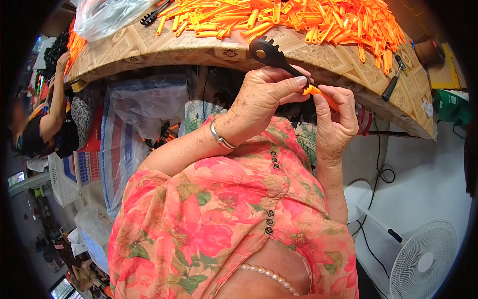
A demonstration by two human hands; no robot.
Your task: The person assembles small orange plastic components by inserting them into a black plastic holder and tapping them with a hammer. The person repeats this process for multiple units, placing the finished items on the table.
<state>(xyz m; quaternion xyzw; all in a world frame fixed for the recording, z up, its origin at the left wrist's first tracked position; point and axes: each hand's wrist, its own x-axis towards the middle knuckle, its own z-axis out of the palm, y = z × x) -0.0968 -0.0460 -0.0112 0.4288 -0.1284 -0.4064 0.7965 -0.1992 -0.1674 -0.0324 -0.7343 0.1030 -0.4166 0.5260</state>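
My left hand (259, 97) is closed round the neck of a black pasta server (271, 52). Its toothed head, with a hole in it, points up and left over the table's near edge. Between the thumb and fingers of my right hand (336, 119) is an orange plastic handle (318, 91), partly hidden by them. The handle's end meets the server's thin end between my two hands; how far one sits inside the other I cannot tell. Beyond my hands a large heap of orange handles (294, 17) covers the far part of the table.
On the patterned table (219, 52) lie another black pasta server (149, 19), a clear plastic bag (102, 20) and a black-handled hammer (393, 82). A striped sack (112, 149) stands below at left. A white fan (423, 259) is at lower right. Another person's arm (57, 107) reaches in at left.
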